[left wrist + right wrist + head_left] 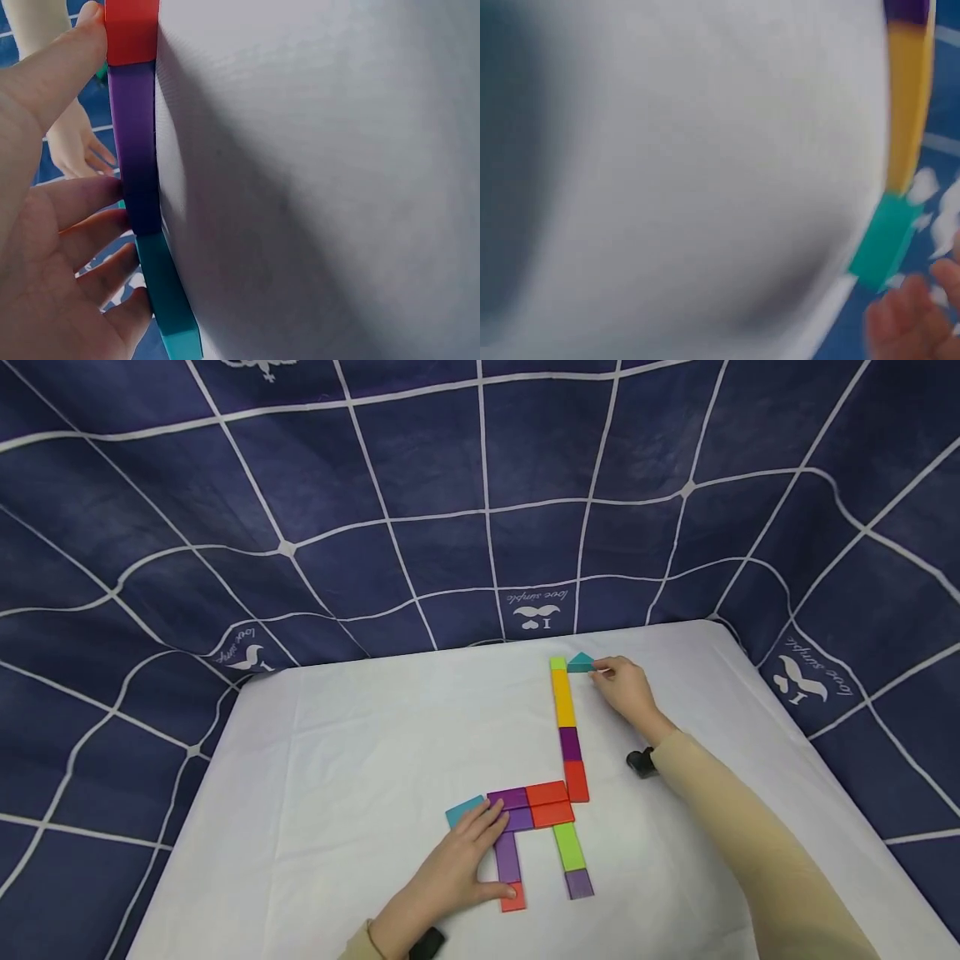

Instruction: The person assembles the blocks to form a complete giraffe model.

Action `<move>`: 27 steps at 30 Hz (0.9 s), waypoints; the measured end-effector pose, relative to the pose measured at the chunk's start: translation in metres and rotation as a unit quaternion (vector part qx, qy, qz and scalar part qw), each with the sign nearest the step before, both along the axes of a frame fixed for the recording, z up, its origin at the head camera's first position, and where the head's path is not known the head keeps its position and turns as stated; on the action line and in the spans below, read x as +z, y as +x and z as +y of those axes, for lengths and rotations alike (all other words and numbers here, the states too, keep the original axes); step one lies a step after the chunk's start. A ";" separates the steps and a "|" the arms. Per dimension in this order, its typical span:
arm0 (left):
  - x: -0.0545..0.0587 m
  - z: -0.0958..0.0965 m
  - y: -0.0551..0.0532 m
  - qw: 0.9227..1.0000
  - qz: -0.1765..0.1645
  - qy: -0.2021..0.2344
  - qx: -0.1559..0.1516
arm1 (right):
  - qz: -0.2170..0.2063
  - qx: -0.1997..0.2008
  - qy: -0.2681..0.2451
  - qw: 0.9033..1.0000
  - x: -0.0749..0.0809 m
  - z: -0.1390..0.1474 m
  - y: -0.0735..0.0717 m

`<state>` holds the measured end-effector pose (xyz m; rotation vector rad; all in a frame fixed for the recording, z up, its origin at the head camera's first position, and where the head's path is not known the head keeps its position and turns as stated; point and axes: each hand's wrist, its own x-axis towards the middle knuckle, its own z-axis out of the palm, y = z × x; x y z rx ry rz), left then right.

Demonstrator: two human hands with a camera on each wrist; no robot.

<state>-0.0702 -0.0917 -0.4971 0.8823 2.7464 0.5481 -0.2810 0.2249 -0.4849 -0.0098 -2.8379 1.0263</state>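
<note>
Flat coloured blocks form a figure on the white cloth. My left hand [457,864] rests on its lower left part, fingers spread. Its fingertips touch the purple blocks [507,798] and the blue block [465,811], and its thumb lies on a small red block [132,31]. At the far end my right hand [626,687] has its fingertips at the right corner of a teal triangular block [581,662]. In the blurred right wrist view, the fingers appear just apart from that teal block [886,241]. The triangle lies beside a small lime block [558,663].
A column of yellow [563,697], dark purple [570,744] and red [576,781] blocks runs down from the lime one. Two red blocks [550,803] adjoin it below. A lime and purple leg [570,847] points toward me. Dark blue curtains [420,510] surround the table.
</note>
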 end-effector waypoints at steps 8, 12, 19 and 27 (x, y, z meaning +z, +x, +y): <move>0.002 0.000 -0.001 1.000 -0.012 0.000 0.003 | 0.000 0.170 0.034 0.985 0.017 -0.017 0.085; 0.002 0.000 -0.001 1.000 -0.016 0.002 0.001 | -0.014 0.270 0.060 0.961 0.016 -0.026 0.131; 0.003 -0.001 -0.003 1.000 -0.010 0.013 0.003 | -0.024 0.381 0.143 0.913 0.004 -0.038 0.175; 0.003 0.001 0.000 1.000 0.000 0.023 -0.004 | -0.026 0.391 0.177 0.903 -0.005 -0.038 0.191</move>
